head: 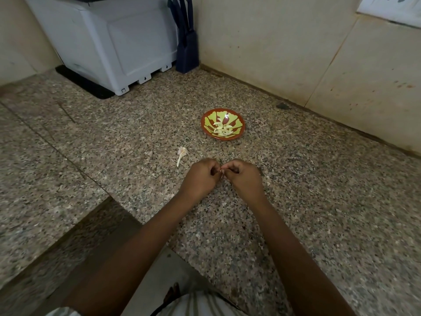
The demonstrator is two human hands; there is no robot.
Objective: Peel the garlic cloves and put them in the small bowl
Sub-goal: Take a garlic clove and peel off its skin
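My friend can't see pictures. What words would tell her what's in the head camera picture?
The left hand and right hand pinch a tiny piece, probably garlic, together over a speckled counter. Beyond them a small red-and-green bowl holds peeled cloves, and a papery garlic stalk lies on the counter nearby.

bare forearms (145,242), pale striped garment (200,303)

I can see only a tiny bit of the garlic clove (221,172). The curled fingers of the left hand (200,177) and the right hand (242,177) hide the rest. The knives (182,17) go off the top edge.
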